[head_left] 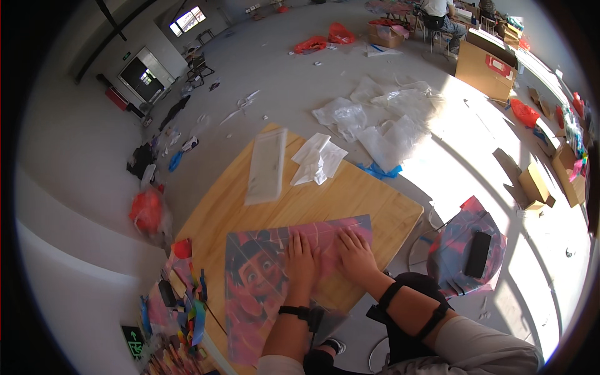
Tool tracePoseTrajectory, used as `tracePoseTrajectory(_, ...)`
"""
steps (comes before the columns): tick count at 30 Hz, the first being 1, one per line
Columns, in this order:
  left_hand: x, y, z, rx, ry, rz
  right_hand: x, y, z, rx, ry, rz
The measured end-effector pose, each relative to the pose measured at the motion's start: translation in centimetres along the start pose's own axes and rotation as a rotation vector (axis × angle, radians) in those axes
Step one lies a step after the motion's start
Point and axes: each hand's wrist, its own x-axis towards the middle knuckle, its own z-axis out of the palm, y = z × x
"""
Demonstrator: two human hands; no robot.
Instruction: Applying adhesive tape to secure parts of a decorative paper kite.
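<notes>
Left hand (301, 257) and right hand (356, 255) lay palm down, a little apart, fingers extended and fairly close together; no pinch was seen in either. Both rested on a translucent sheet with a pink and blue cartoon print (253, 300), which lay on the bench (390, 209) beneath them and extended mostly to the left hand's left. Step in hand, as judged: pressing or smoothing the sheet flat near its far edge. A next move would call for even, light pressure from both hands, so the film did not skid or crease. Orientation: the far edge ran crosswise just beyond the fingertips, its right end slightly farther away; the printed face sat left of the left hand, hair side away from the wearer, somewhat tilted. Long axis could not be settled, the left forearm covering part of the near portion. Beyond the left hand lay a clear plastic packet (267, 167); beyond the gap between hands, a crumpled white sheet (319, 159).
</notes>
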Motion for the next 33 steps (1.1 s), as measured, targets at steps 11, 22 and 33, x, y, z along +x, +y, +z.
tracePoseTrajectory(11, 0.7, 0.5, -0.8, -0.163, 0.135, 0.053, 1.7, 0.6, 0.7, 0.059, 0.065, 0.029)
tracePoseTrajectory(22, 0.9, 1.1, -1.5, -0.066, 0.068, -0.017, 1.8, 0.9, 0.7, 0.024, 0.044, 0.093)
tracePoseTrajectory(33, 1.1, 0.8, -0.8, 0.026, 0.034, -0.093, 1.7, 0.8, 0.2, 0.043, 0.002, 0.091)
